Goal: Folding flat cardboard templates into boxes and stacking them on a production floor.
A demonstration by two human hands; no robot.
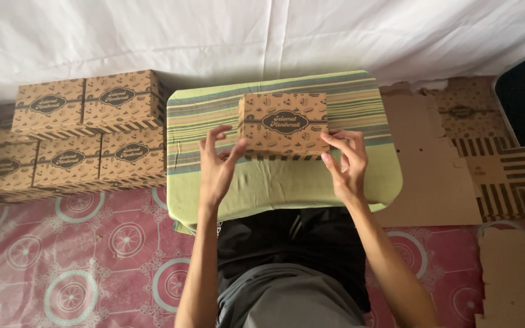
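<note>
A closed brown cardboard box [284, 125] is found at the centre of the frame, standing on a small table covered with a green striped cloth [274, 182]. The box is printed with a dark oval label panel, small food motifs and a band of diagonal stripes along its lower edge. Its lid is seen down and its walls square; no gap or crushed corner can be made out from this angle.

The left hand [217, 164] is held at the box's left lower corner, fingers spread and curled, the fingertips touching or just short of the cardboard — which of the two cannot be told. The right hand [347, 161] is set against the right lower corner, fingers loosely parted, with the fingertips on the edge. Neither hand is closed around the box; it is steadied between them rather than lifted.

Progress is judged as well advanced on this unit, which appears fully formed. At the left of the frame a stack of finished boxes [86, 136] of the same print is noted, set in two tiers on the floor. At the right, flat unfolded box blanks [457, 152] lie in a pile — work is judged to remain there. A red patterned mat [80, 261] is seen beneath, at lower left.
</note>
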